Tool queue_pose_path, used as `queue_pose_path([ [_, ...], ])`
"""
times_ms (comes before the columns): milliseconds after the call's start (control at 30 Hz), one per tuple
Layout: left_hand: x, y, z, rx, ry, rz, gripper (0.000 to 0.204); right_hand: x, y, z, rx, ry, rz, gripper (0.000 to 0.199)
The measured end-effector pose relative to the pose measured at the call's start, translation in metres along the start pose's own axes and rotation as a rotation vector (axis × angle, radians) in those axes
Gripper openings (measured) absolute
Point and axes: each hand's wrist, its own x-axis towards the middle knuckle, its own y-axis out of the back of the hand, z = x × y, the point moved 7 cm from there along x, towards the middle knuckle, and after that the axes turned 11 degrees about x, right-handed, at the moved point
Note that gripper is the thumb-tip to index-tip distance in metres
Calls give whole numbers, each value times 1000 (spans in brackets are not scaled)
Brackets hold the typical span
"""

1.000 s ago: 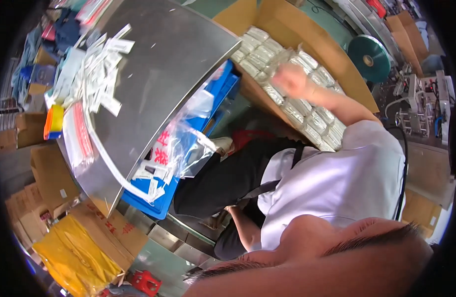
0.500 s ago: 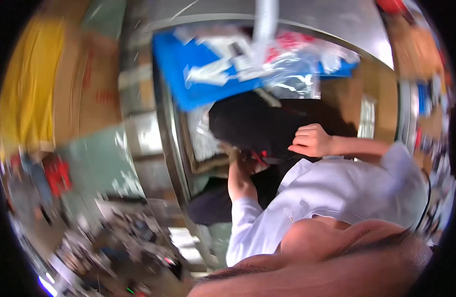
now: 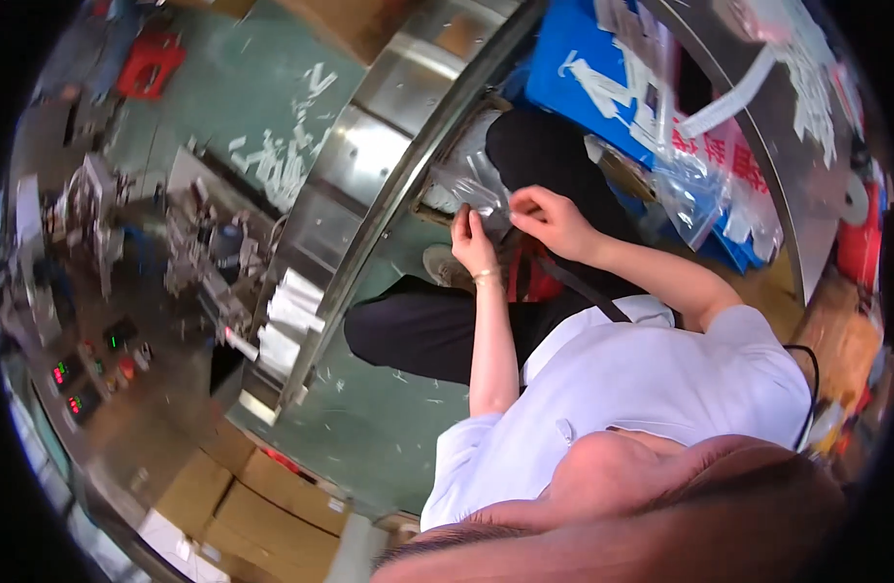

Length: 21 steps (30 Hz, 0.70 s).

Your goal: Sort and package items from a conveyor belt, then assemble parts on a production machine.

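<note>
A small clear plastic bag (image 3: 488, 199) is held up over my lap, partly against my dark trousers. My left hand (image 3: 475, 245) pinches its near edge between thumb and fingers. At the bag's right side is my right hand (image 3: 556, 223), its fingers curled and closed on that edge. Whether anything lies inside the bag is hard to make out through the shine. Just beyond the bag is a box with pale contents (image 3: 463, 146), partly hidden by my leg.
A blue bin (image 3: 554, 73) with white strips and clear bags stands ahead to the right, beside a curved metal table (image 3: 758, 126). On my left runs a metal chute (image 3: 345, 185) holding white pieces. Machinery (image 3: 214, 257) and cardboard boxes (image 3: 272, 515) stand farther left.
The view has swung left. My left hand has come up from low beside my leg, my right hand has moved in to meet it, and a clear bag now shows between them.
</note>
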Motion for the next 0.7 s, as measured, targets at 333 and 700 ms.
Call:
queue_pose_path([
  [333,-66,92,55,-31,-147,326,21,29,-98,34,-164,-89,-355,22],
  [700,-52,88,47,-91,80,233,21,-10,-97,5,-417,581,-338,22],
])
